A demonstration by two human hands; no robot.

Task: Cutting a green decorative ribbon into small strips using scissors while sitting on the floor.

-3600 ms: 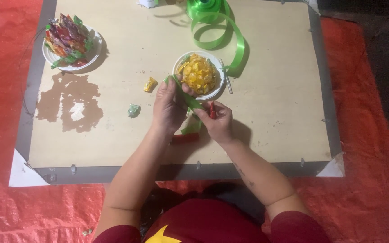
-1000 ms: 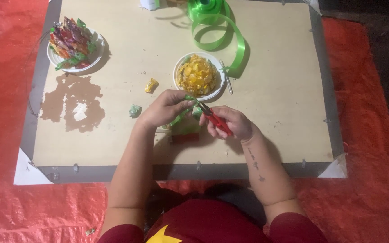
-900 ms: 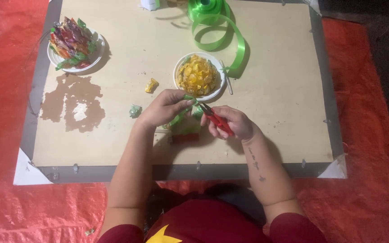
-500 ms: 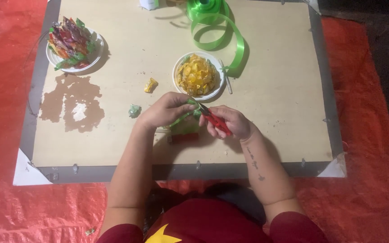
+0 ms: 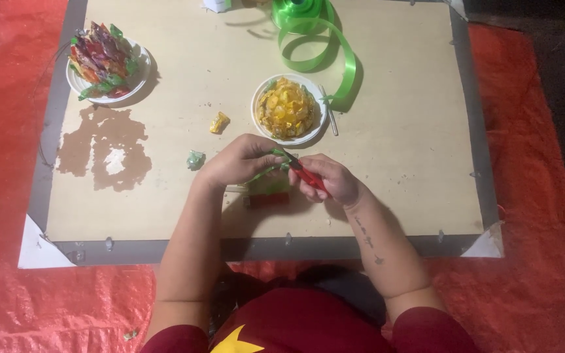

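Note:
My left hand [image 5: 238, 161] pinches a strip of green ribbon [image 5: 263, 172] just above the board. My right hand [image 5: 329, 179] grips red-handled scissors [image 5: 307, 175], their blades pointing up-left at the ribbon near my left fingertips. Just beyond both hands stands a white plate [image 5: 258, 120] holding a dome of yellow wrapped candies [image 5: 286, 109]. Under my hands lies a small green and red object [image 5: 268, 193], partly hidden.
A tan board with a grey frame [image 5: 395, 137] lies on a red tarp [image 5: 535, 287]. A green ribbon roll [image 5: 301, 12] with a loose loop [image 5: 316, 51] sits at the back. A plate of mixed-colour candies [image 5: 104, 59] stands far left. Loose yellow [image 5: 218, 122] and green [image 5: 195, 159] candies lie nearby.
My hands moved slightly toward me from the plate and the scissors came to the ribbon; over the last second they have barely shifted.

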